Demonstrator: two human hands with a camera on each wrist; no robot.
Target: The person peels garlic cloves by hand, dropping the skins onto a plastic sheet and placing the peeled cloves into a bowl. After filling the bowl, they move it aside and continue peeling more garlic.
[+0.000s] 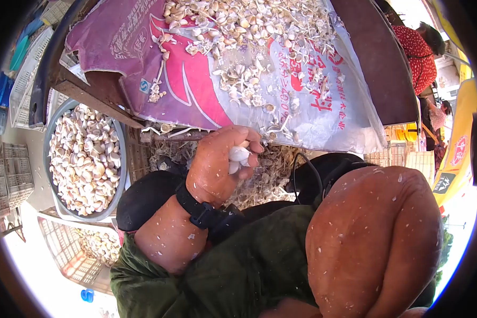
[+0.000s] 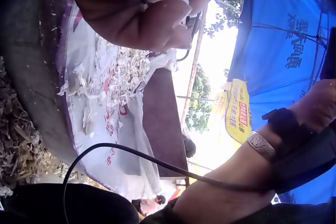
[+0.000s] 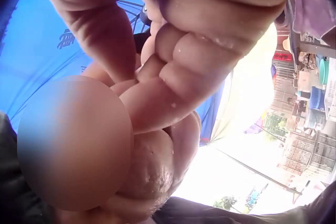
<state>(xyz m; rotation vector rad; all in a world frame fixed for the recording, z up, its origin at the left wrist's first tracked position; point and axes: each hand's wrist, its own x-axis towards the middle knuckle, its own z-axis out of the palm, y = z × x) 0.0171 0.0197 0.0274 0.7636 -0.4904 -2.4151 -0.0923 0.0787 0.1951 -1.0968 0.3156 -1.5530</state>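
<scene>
In the head view my left hand (image 1: 217, 164) is lifted just off the near edge of the work surface, its fingers curled around several white garlic cloves (image 1: 239, 155). The left wrist view shows this hand from beneath, with a white clove partly covered by the fingers. My right arm (image 1: 371, 238) is folded sharply at the elbow, and its hand is outside the head view. In the right wrist view the right hand (image 3: 194, 56) is up against the head, fingers curled and thumb close to them; nothing held shows.
Loose garlic and peel (image 1: 249, 32) lie over a printed plastic sack (image 1: 323, 106) in front. At the left stand a round tub (image 1: 124, 159) of cloves and a plastic crate (image 1: 63, 244). Peel covers the ground below. A black cable (image 2: 142, 153) loops by the right arm.
</scene>
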